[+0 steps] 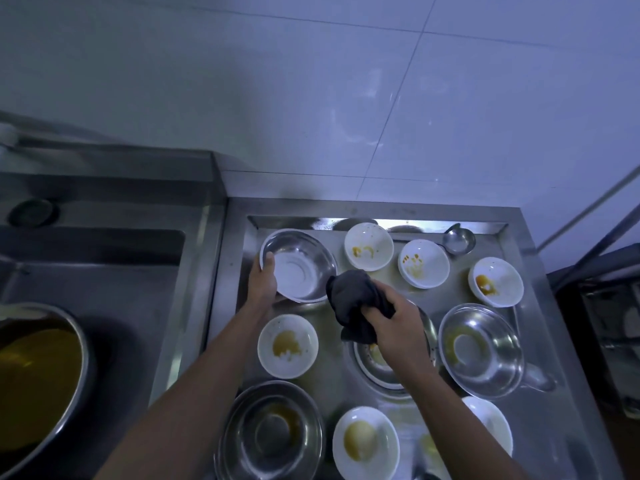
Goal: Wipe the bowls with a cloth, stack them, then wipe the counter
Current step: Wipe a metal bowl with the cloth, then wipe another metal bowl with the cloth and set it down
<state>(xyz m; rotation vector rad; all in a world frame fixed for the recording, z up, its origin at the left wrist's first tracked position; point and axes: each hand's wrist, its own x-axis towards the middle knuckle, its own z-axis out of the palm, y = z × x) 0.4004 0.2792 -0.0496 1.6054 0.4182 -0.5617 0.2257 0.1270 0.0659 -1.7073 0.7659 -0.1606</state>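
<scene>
My left hand (262, 285) grips the steel bowl (298, 265) by its rim, tilted, apparently off the worktop (540, 306). My right hand (394, 320) clutches the cloth (353, 299), just right of that bowl.

A single wide-angle head view looks forward and steeply down from above the steel desk (540, 271), close enough that both forearms enter from the near edge. The desk fills the near right, a sink (104, 258) lies to the left, and the tiled wall (346, 98) takes up the far half. Straight lines bow toward the edges, so the lens distorts.
</scene>
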